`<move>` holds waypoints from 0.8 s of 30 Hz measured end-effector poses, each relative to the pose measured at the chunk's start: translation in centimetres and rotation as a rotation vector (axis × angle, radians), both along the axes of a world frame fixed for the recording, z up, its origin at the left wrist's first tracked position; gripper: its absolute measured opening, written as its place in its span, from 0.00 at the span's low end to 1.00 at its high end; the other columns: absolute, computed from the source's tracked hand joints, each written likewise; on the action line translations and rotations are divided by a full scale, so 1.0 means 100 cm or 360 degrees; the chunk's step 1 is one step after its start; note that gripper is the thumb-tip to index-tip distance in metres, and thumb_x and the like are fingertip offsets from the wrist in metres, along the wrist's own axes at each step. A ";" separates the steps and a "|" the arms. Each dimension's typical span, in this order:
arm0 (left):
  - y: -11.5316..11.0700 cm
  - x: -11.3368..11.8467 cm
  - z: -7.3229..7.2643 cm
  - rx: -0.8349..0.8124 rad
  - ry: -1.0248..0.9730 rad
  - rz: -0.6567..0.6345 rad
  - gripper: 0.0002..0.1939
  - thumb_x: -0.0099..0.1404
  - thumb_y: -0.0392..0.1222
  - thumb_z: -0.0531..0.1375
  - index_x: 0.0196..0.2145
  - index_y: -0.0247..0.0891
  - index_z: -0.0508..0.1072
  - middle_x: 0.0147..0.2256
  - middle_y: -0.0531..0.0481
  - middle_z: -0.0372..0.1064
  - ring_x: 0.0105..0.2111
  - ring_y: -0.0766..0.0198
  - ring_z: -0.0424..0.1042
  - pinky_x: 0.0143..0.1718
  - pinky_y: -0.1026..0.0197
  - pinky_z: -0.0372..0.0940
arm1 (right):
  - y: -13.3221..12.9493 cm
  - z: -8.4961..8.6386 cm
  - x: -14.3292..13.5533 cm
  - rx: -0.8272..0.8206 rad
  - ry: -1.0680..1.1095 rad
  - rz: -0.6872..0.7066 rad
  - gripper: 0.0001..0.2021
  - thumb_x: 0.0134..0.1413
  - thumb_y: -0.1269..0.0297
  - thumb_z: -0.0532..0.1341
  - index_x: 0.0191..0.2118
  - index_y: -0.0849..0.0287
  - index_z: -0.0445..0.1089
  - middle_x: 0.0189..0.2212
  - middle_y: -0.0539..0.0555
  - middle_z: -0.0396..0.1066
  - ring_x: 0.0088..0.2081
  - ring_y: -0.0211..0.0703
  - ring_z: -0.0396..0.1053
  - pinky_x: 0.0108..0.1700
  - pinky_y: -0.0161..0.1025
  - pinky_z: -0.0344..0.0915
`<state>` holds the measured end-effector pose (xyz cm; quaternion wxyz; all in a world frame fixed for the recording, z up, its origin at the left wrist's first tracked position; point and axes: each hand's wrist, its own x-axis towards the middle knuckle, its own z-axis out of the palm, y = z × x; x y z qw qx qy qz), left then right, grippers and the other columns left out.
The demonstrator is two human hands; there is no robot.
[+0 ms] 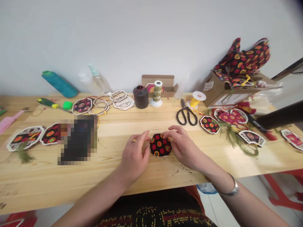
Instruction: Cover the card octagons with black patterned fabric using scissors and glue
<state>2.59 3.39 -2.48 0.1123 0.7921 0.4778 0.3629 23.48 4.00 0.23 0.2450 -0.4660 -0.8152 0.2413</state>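
Note:
A small black eight-sided piece covered in red and orange patterned fabric lies on the wooden table in front of me, with a thin pale edge showing at its lower rim. My left hand holds its left edge between thumb and fingers. At the upper right edge, the fingers of my right hand are curled onto it; the thumb tip is partly hidden. Small dark scraps are scattered beside my right wrist. Black-handled scissors lie beyond my right hand, apart from it.
Behind stand a black thread cone, a thread spool and a yellow spool. A cardboard box with patterned fabric sits back right. Several tasselled ornaments lie at right. A blurred-out dark patch is at left.

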 end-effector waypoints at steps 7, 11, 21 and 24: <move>-0.002 -0.001 -0.003 -0.0134 0.0025 -0.0018 0.28 0.62 0.28 0.57 0.59 0.37 0.59 0.42 0.46 0.76 0.46 0.51 0.64 0.48 0.45 0.65 | 0.012 -0.001 -0.013 -0.0041 -0.0120 0.0204 0.27 0.40 0.88 0.47 0.44 0.54 0.63 0.47 0.53 0.70 0.59 0.54 0.54 0.57 0.58 0.60; -0.003 -0.001 -0.004 -0.0172 0.0064 -0.0044 0.30 0.62 0.28 0.57 0.61 0.38 0.58 0.42 0.46 0.76 0.46 0.50 0.64 0.47 0.44 0.65 | 0.010 -0.003 -0.013 -0.0039 -0.0122 0.0207 0.27 0.41 0.88 0.48 0.45 0.54 0.64 0.47 0.54 0.70 0.59 0.53 0.54 0.58 0.57 0.59; -0.002 -0.002 -0.005 -0.0147 0.0077 -0.0056 0.29 0.62 0.29 0.58 0.60 0.37 0.58 0.42 0.46 0.76 0.46 0.51 0.63 0.47 0.45 0.65 | -0.001 -0.005 0.005 0.0059 -0.0084 0.0006 0.25 0.46 0.85 0.48 0.47 0.56 0.65 0.42 0.56 0.71 0.57 0.54 0.57 0.54 0.57 0.63; -0.003 -0.002 -0.004 -0.0150 0.0059 -0.0053 0.29 0.62 0.28 0.58 0.60 0.37 0.58 0.42 0.46 0.75 0.46 0.51 0.63 0.47 0.45 0.65 | -0.004 0.001 0.007 0.0202 0.0118 -0.0154 0.19 0.54 0.81 0.51 0.48 0.55 0.64 0.47 0.57 0.70 0.55 0.50 0.61 0.54 0.52 0.64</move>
